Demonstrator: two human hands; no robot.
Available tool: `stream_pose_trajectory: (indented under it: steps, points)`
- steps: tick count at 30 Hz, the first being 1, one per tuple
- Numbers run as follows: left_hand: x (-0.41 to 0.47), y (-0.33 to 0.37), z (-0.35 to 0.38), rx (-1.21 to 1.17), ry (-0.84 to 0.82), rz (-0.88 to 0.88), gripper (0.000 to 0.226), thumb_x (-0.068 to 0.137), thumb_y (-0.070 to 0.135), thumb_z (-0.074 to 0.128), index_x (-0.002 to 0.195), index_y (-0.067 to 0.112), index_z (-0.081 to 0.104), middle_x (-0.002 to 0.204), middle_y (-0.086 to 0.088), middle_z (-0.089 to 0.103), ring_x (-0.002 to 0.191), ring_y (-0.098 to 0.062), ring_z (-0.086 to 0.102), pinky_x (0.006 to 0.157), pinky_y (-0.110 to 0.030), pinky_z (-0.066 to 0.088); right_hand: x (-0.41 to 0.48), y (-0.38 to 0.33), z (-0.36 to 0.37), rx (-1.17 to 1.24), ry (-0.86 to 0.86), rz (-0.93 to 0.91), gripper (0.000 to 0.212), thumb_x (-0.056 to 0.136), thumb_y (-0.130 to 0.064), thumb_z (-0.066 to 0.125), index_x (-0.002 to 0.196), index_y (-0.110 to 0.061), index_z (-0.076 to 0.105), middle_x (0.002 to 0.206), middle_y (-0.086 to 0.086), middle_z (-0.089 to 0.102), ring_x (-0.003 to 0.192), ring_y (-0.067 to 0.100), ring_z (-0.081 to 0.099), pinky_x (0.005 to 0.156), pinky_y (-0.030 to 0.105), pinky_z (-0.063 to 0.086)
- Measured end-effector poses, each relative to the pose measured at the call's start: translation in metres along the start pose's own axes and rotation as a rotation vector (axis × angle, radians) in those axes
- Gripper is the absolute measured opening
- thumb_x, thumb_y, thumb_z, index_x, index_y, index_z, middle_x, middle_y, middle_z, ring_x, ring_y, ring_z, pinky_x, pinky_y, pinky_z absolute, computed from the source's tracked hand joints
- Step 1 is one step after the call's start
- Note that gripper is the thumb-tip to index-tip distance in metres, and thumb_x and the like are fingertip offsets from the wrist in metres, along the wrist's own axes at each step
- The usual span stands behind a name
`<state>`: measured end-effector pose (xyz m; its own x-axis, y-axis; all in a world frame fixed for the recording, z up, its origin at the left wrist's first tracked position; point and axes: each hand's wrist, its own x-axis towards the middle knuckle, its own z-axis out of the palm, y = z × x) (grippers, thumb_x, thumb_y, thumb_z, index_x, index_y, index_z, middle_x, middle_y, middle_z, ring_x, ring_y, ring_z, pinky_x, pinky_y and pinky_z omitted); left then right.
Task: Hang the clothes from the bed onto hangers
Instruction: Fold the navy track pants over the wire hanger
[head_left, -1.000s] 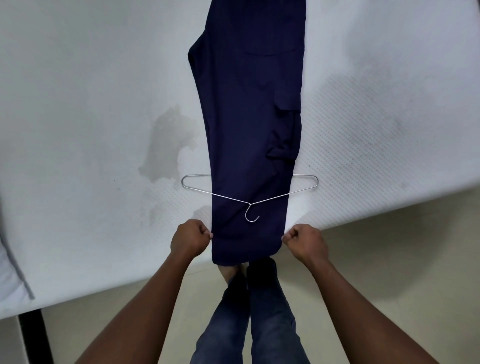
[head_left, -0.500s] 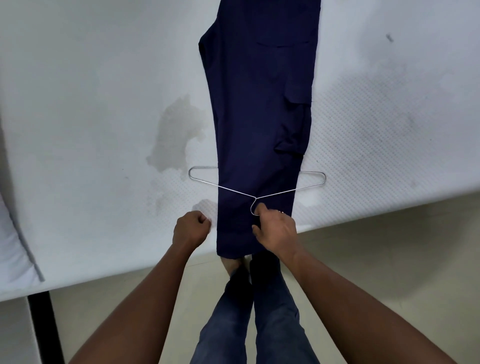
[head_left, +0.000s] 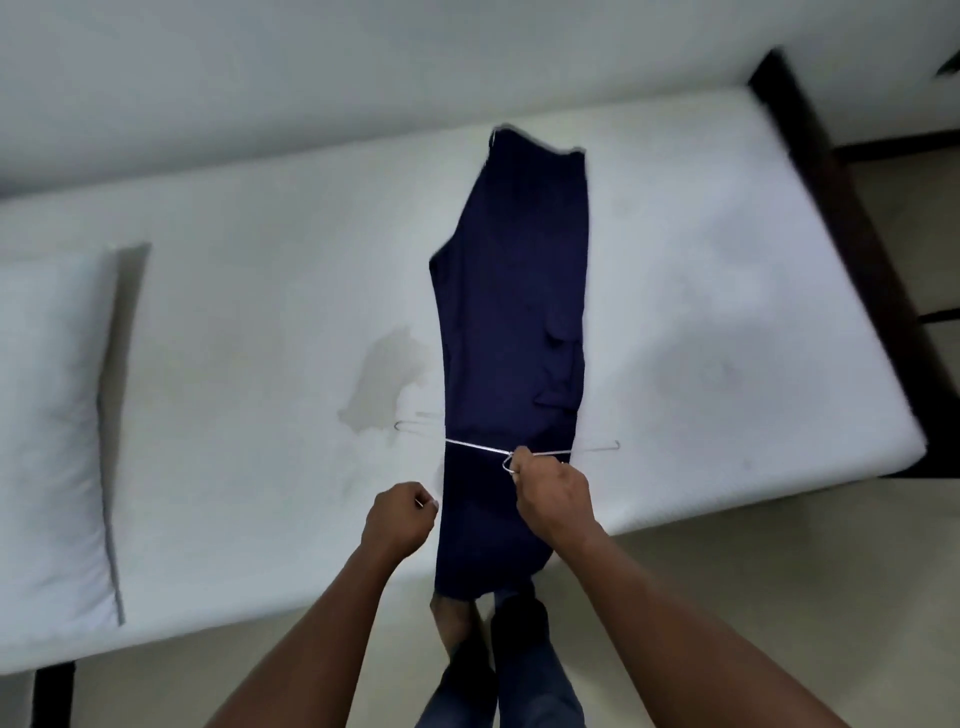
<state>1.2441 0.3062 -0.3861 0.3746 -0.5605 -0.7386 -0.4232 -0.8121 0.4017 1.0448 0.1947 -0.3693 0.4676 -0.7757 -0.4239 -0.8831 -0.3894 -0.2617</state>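
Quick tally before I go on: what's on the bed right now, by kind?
trousers: 1
hanger: 1
pillow: 1
Total: 3

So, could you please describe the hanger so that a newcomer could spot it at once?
Start at the white mattress, where dark blue trousers lie across it. Near the front edge, a thin silver wire hanger crosses them, its hook pinched by the right hand. It is the only metal thing there.
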Motion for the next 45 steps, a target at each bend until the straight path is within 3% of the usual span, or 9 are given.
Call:
stream_pose_trajectory:
  steps: [6, 10, 14, 20, 26, 31, 34, 40, 45]
  points:
    - [-0.048, 0.084, -0.093, 0.099, 0.184, 0.230, 0.016, 0.093, 0.027, 0.058, 0.078, 0.027, 0.064, 0.080, 0.008, 0.072, 0.081, -0.014, 0.067, 0.072, -0.031, 0.052, -0.016, -0.025, -0.130, -0.031, 0.126, 0.011, 0.030, 0.084, 0.001, 0.046, 0.105, -0.019, 0.054, 0.096, 0.003, 0.067, 0.075, 0.030, 0.055, 0.064, 0.034, 0.038]
    - [-0.097, 0.147, -0.164, 0.179, 0.344, 0.414, 0.012, 0.093, 0.026, 0.061, 0.086, 0.025, 0.070, 0.083, 0.007, 0.071, 0.088, -0.021, 0.068, 0.070, -0.028, 0.042, -0.042, -0.046, -0.233, 0.060, 0.346, 0.051, 0.023, 0.090, -0.001, 0.050, 0.107, -0.015, 0.056, 0.110, 0.006, 0.053, 0.091, 0.031, 0.056, 0.073, 0.034, 0.042]
    - [-0.156, 0.216, -0.230, 0.196, 0.495, 0.606, 0.009, 0.092, 0.026, 0.066, 0.092, 0.022, 0.074, 0.090, -0.001, 0.076, 0.091, -0.026, 0.070, 0.073, -0.031, 0.048, -0.074, -0.058, -0.350, 0.066, 0.559, 0.044, 0.021, 0.092, -0.006, 0.056, 0.106, -0.018, 0.065, 0.110, 0.002, 0.064, 0.101, 0.029, 0.064, 0.081, 0.034, 0.050]
    - [-0.264, 0.299, -0.303, 0.099, 0.651, 0.868, 0.008, 0.091, 0.024, 0.066, 0.086, 0.025, 0.072, 0.083, 0.001, 0.076, 0.081, -0.022, 0.070, 0.073, -0.031, 0.053, -0.144, -0.074, -0.486, 0.159, 0.763, 0.013, 0.018, 0.095, -0.010, 0.060, 0.096, -0.027, 0.068, 0.109, -0.002, 0.073, 0.104, 0.024, 0.066, 0.074, 0.026, 0.036]
    - [-0.381, 0.345, -0.318, 0.113, 0.701, 1.111, 0.009, 0.092, 0.025, 0.067, 0.089, 0.021, 0.074, 0.088, 0.002, 0.075, 0.088, -0.020, 0.069, 0.079, -0.034, 0.054, -0.244, -0.080, -0.560, 0.272, 0.938, -0.034, 0.007, 0.094, -0.018, 0.070, 0.093, -0.024, 0.072, 0.099, -0.005, 0.075, 0.095, 0.020, 0.067, 0.080, 0.033, 0.052]
    - [-0.466, 0.367, -0.295, 0.136, 0.588, 1.362, 0.026, 0.088, 0.048, 0.063, 0.097, 0.026, 0.072, 0.095, 0.003, 0.076, 0.093, -0.018, 0.070, 0.087, -0.037, 0.055, -0.333, -0.074, -0.592, 0.193, 0.985, -0.076, 0.013, 0.087, -0.017, 0.079, 0.084, -0.028, 0.074, 0.081, -0.012, 0.075, 0.082, 0.009, 0.069, 0.074, 0.030, 0.053]
    - [-0.517, 0.376, -0.268, 0.148, 0.497, 1.447, 0.032, 0.094, 0.043, 0.070, 0.115, 0.019, 0.072, 0.097, 0.000, 0.076, 0.090, -0.015, 0.069, 0.083, -0.032, 0.053, -0.392, -0.065, -0.605, 0.169, 1.001, -0.094, 0.013, 0.084, -0.015, 0.082, 0.084, -0.027, 0.076, 0.074, -0.013, 0.075, 0.076, 0.002, 0.070, 0.073, 0.028, 0.054]
    - [-0.596, 0.379, -0.196, -0.054, 0.188, 1.569, 0.017, 0.096, 0.012, 0.072, 0.083, 0.002, 0.077, 0.066, -0.005, 0.070, 0.049, -0.002, 0.049, 0.050, -0.018, 0.038, -0.514, -0.036, -0.600, 0.148, 1.122, -0.060, 0.017, 0.081, -0.016, 0.084, 0.079, -0.031, 0.075, 0.075, -0.015, 0.075, 0.073, -0.001, 0.069, 0.075, 0.032, 0.059]
    - [-0.660, 0.386, -0.166, -0.090, 0.054, 1.658, 0.026, 0.093, 0.011, 0.072, 0.069, 0.020, 0.079, 0.060, -0.003, 0.068, 0.056, -0.009, 0.051, 0.062, -0.025, 0.042, -0.619, -0.019, -0.583, 0.211, 1.222, -0.050, 0.009, 0.087, -0.034, 0.082, 0.088, -0.026, 0.077, 0.082, -0.011, 0.078, 0.080, 0.003, 0.072, 0.077, 0.029, 0.057]
